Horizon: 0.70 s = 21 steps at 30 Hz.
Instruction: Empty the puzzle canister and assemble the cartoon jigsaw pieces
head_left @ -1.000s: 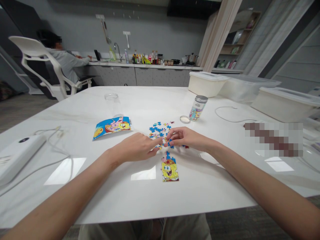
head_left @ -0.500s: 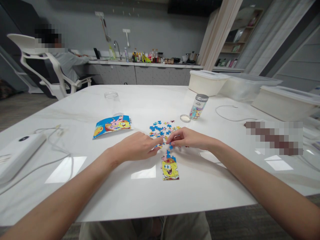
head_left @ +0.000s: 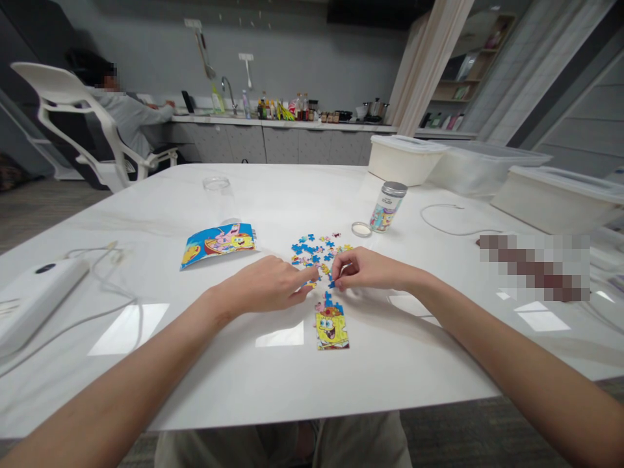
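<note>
- Left hand (head_left: pixel 260 284): the fingers (head_left: pixel 305 278) are loosely curled with the index reaching forward, their tips at the near edge of the loose jigsaw pieces (head_left: pixel 316 255); I cannot tell if they hold one.
- Right hand (head_left: pixel 368 270): the fingers (head_left: pixel 340 265) are curled down, closed close together just above a blue piece (head_left: pixel 332 284); any grip is hidden.
- The hands nearly meet over the pieces, which are scattered on the white counter (head_left: pixel 146 305).
- A part-built SpongeBob jigsaw (head_left: pixel 331 328) lies just nearer than the hands.
- A Patrick and SpongeBob picture card (head_left: pixel 218 246) lies to the left.
- A jar (head_left: pixel 387 208) and its round lid (head_left: pixel 361 229) stand to the far right of the pieces.
</note>
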{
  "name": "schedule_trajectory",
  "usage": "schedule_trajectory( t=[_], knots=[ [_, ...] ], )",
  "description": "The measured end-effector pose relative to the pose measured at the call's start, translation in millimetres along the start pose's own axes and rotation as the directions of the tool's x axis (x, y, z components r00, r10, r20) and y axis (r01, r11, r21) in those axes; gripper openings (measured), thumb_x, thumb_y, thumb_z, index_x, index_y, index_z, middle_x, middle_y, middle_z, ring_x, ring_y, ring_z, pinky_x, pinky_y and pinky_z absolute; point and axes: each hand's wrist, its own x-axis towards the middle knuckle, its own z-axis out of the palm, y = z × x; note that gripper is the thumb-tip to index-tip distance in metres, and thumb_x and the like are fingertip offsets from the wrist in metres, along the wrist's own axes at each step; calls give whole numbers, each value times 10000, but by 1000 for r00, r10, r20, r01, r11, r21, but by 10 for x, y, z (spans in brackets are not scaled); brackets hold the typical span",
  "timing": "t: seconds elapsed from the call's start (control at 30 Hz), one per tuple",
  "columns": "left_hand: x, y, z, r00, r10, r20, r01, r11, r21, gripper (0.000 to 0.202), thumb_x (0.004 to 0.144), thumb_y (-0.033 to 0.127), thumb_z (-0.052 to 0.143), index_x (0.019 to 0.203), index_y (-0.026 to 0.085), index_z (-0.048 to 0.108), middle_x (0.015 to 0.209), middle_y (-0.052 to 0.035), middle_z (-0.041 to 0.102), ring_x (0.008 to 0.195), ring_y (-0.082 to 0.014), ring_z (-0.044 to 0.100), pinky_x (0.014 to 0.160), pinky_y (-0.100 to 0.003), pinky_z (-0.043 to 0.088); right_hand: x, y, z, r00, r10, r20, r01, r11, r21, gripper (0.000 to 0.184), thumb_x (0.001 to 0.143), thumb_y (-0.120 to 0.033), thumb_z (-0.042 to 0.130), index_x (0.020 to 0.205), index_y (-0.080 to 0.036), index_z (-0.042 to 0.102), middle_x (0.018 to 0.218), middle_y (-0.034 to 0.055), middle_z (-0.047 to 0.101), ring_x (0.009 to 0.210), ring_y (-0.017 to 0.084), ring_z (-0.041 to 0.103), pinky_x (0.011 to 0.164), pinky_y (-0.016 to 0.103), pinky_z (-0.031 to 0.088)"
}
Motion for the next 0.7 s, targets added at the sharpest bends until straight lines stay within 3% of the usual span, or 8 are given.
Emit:
schedule_trajectory(
  t=[0.13, 0.3, 0.5, 0.7],
  knots=[
    [-4, -7, -14, 1000, 3, 2, -3, 1000, -13, 158, 959, 274, 428, 1003, 195, 557, 574, 13, 608, 412, -119, 445, 448, -280, 218, -17, -26, -2, 999, -32, 16, 31, 998, 48, 267, 737, -143, 608, 991, -201, 663, 769, 1, 665, 664, 122, 636, 546, 228, 454],
    [-21, -33, 4, 999, 9, -33, -10, 1000, -29, 167, 957, 261, 410, 959, 190, 561, 561, 14, 587, 402, -117, 427, 446, -276, 253, -25, -93, 24, 999, 31, 9, -32, 994, 109, 84, 745, -199, 651, 828, -192, 643, 696, 0, 660, 629, 119, 627, 526, 229, 448],
    [-13, -16, -4, 1000, 6, -27, -6, 1000, -23, 171, 951, 269, 426, 950, 195, 579, 546, 23, 584, 404, -103, 432, 443, -261, 233, -18, -61, 17, 1000, 22, 9, -22, 995, 100, 118, 695, -211, 724, 727, -187, 613, 705, 6, 659, 654, 116, 595, 569, 236, 446],
    [3, 68, -93, 999, 35, -3, -34, 960, -277, 213, 921, 262, 480, 936, 215, 687, 597, 6, 649, 497, -113, 537, 493, -234, 318, -26, -59, 12, 999, 38, 18, -40, 989, 140, 234, 701, -184, 700, 934, -194, 689, 804, 17, 687, 703, 135, 633, 629, 258, 497]
  ],
)
